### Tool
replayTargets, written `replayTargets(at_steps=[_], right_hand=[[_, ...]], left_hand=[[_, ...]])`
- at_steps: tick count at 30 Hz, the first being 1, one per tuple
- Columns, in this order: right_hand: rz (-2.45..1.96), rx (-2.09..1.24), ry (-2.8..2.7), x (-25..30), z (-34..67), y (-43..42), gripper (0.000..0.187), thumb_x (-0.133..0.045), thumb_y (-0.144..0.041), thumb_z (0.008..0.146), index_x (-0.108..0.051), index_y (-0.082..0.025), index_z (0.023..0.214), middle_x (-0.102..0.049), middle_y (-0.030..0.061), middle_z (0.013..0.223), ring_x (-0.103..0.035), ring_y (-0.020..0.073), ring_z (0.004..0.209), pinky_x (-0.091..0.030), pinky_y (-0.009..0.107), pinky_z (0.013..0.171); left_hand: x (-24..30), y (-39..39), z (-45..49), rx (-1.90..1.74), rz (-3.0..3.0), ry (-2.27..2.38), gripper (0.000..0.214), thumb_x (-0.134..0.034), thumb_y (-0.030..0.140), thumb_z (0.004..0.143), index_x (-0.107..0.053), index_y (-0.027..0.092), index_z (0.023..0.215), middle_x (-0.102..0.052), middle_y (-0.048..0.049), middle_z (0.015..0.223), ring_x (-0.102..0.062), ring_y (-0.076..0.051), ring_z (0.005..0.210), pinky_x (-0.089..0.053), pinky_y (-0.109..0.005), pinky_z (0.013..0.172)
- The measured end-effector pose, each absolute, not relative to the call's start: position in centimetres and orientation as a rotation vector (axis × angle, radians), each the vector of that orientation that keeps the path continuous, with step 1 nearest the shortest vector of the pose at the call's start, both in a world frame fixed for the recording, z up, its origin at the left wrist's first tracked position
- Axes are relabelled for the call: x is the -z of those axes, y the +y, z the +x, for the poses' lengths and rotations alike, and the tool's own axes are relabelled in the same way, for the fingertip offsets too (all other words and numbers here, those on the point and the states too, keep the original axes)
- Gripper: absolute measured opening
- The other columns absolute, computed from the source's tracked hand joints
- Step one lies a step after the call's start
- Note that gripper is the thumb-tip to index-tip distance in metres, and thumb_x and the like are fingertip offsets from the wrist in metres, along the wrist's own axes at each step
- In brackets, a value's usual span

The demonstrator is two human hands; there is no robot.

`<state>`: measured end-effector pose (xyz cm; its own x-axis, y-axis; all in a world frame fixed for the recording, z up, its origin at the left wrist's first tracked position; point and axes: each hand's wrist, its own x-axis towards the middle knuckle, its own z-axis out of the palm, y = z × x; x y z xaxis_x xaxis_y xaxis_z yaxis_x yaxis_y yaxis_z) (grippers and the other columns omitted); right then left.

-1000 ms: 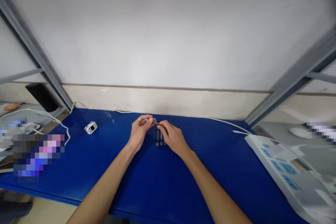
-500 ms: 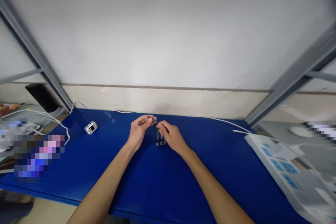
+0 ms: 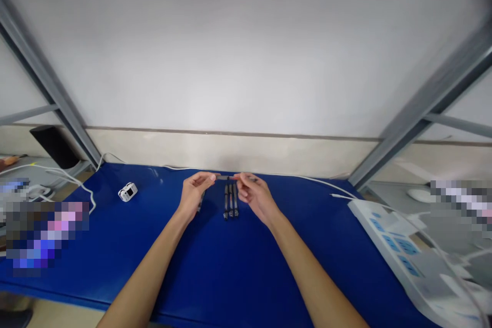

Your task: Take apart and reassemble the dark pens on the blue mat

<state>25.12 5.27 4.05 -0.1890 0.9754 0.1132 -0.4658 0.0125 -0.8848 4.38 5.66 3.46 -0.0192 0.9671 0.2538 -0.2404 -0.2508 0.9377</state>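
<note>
1. The step in hand, as I judge it, is working one slim pen-like stick, dark grey and red (image 3: 223, 178), held crosswise between my two hands over the far part of the smooth blue table (image 3: 230, 266).
2. My left hand (image 3: 190, 195) pinches its grey left end between thumb and fingers; my right hand (image 3: 257, 196) has the reddish right end. Both grips are closed on it. I can't tell whether it is one piece or parted in the middle.
3. The next move, I reckon, calls for both ends in line and a light, even pinch, since so thin a barrel could roll.
4. Nearer than the stick, three slender dark pens (image 3: 231, 201) lie side by side, straight, with shiny near ends.
5. Another slender dark stick (image 3: 200, 203) shows beside my left wrist, partly hidden.
6. Well to the left sits a small white rounded block with a dark square face (image 3: 127, 193), hard plastic by its look.
</note>
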Motion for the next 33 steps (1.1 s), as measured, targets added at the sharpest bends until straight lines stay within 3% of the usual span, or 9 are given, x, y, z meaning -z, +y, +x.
replayTargets(at_steps=[3,6,8,10,12,16,20,27,33], right_hand=[[-0.71,-1.33,-0.85,-3.7,26.3,6.3,0.031,-0.078,-0.049,0.088,-0.068,-0.02,0.085,-0.048,-0.0039,0.063,-0.043,0.0114,0.053,-0.041,0.024,0.048],[-0.674,-1.322,-0.754,-3.2,27.3,7.2,0.038,-0.075,-0.057,0.088,-0.058,-0.023,0.079,-0.058,0.0006,0.077,-0.06,0.0176,0.073,-0.056,0.033,0.069],[-0.611,-1.362,-0.715,-2.9,27.7,7.5,0.041,-0.075,-0.058,0.088,-0.053,-0.024,0.078,-0.057,-0.0006,0.076,-0.061,0.018,0.074,-0.057,0.036,0.073],[-0.548,-1.385,-0.695,-2.8,28.1,7.5,0.043,-0.072,-0.059,0.09,-0.05,-0.025,0.078,-0.045,-0.0052,0.065,-0.05,0.0141,0.058,-0.053,0.03,0.062],[-0.511,-1.411,-0.692,-2.7,28.5,7.4,0.047,-0.063,-0.063,0.095,-0.047,-0.024,0.074,-0.03,-0.0081,0.058,-0.032,0.0118,0.047,-0.041,0.025,0.047],[-0.5,-1.438,-0.653,-2.6,29.5,6.9,0.055,-0.049,-0.063,0.099,-0.033,-0.025,0.063,-0.019,-0.0083,0.053,-0.015,0.012,0.044,-0.024,0.026,0.037],[-0.517,-1.375,-0.635,-2.6,30.2,6.7,0.05,-0.05,-0.051,0.095,-0.029,-0.025,0.057,-0.018,-0.0079,0.049,-0.012,0.012,0.043,-0.024,0.025,0.036],[-0.507,-1.362,-0.676,-2.7,30.4,6.7,0.054,-0.05,-0.064,0.093,-0.03,-0.026,0.061,-0.018,-0.0086,0.052,-0.014,0.0117,0.043,-0.025,0.025,0.037],[-0.493,-1.387,-0.626,-2.6,30.4,6.7,0.045,-0.047,-0.054,0.094,-0.03,-0.026,0.064,-0.017,-0.0087,0.053,-0.011,0.0124,0.045,-0.022,0.026,0.038]], left_hand=[[-3.2,6.2,3.2,-1.545,1.41,1.08,0.03,-0.077,0.05,0.084,-0.078,0.023,0.096,-0.08,-0.0093,0.103,-0.072,-0.027,0.104,-0.053,-0.041,0.1],[-2.3,7.1,1.7,-1.511,1.618,1.448,0.025,-0.072,0.045,0.088,-0.075,0.024,0.101,-0.078,-0.0075,0.102,-0.071,-0.026,0.1,-0.052,-0.039,0.098],[-1.5,7.7,0.9,-1.377,1.724,1.616,0.025,-0.07,0.039,0.089,-0.072,0.024,0.109,-0.076,-0.0075,0.105,-0.07,-0.025,0.098,-0.052,-0.038,0.094],[-0.7,8.1,0.4,-1.259,1.808,1.715,0.027,-0.07,0.033,0.089,-0.07,0.023,0.114,-0.074,-0.0087,0.11,-0.069,-0.024,0.097,-0.052,-0.037,0.091],[-0.1,8.4,0.2,-1.168,1.87,1.776,0.027,-0.07,0.03,0.089,-0.069,0.023,0.115,-0.071,-0.0098,0.116,-0.068,-0.024,0.099,-0.052,-0.037,0.091],[0.5,8.3,0.2,-1.026,1.893,1.836,0.031,-0.067,0.029,0.092,-0.064,0.024,0.122,-0.069,-0.0095,0.119,-0.068,-0.024,0.098,-0.051,-0.035,0.085],[0.4,8.1,0.2,-0.945,1.925,1.88,0.033,-0.065,0.033,0.093,-0.061,0.026,0.125,-0.073,-0.008,0.111,-0.068,-0.026,0.099,-0.049,-0.034,0.078],[-0.2,7.5,0.5,-0.851,1.954,1.953,0.031,-0.067,0.045,0.091,-0.066,0.027,0.116,-0.077,-0.0074,0.101,-0.07,-0.028,0.096,-0.045,-0.034,0.07],[-0.6,7.3,0.6,-0.822,1.936,1.96,0.02,-0.065,0.043,0.092,-0.071,0.029,0.105,-0.079,-0.0048,0.096,-0.072,-0.028,0.09,-0.044,-0.034,0.069]])
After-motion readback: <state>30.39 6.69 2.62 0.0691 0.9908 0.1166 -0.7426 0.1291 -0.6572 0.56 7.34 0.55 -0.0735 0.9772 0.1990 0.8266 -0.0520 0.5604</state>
